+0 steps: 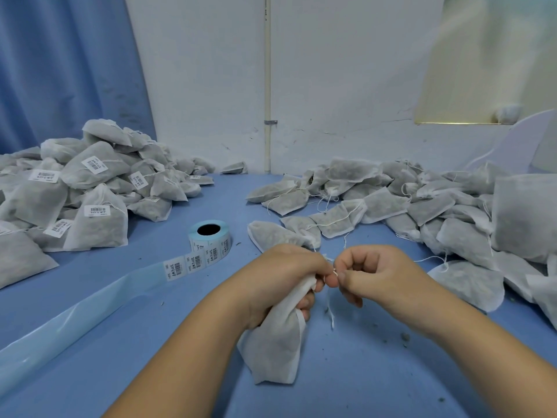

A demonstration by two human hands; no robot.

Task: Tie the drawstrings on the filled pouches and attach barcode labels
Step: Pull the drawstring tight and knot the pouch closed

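While the left hand (283, 276) clenches the gathered neck of the filled pouch (275, 348), held low at the blue table (180, 327) in the head view, the right hand (370, 274) pinches the thin drawstring (331, 312) right at that neck. By my judgement, the cord could slip from so small a pinch, leaving a slack knot that leaks filling. The dangling tail may also snag. This pouch shows no barcode, and the label roll (210, 236) sits just beyond.
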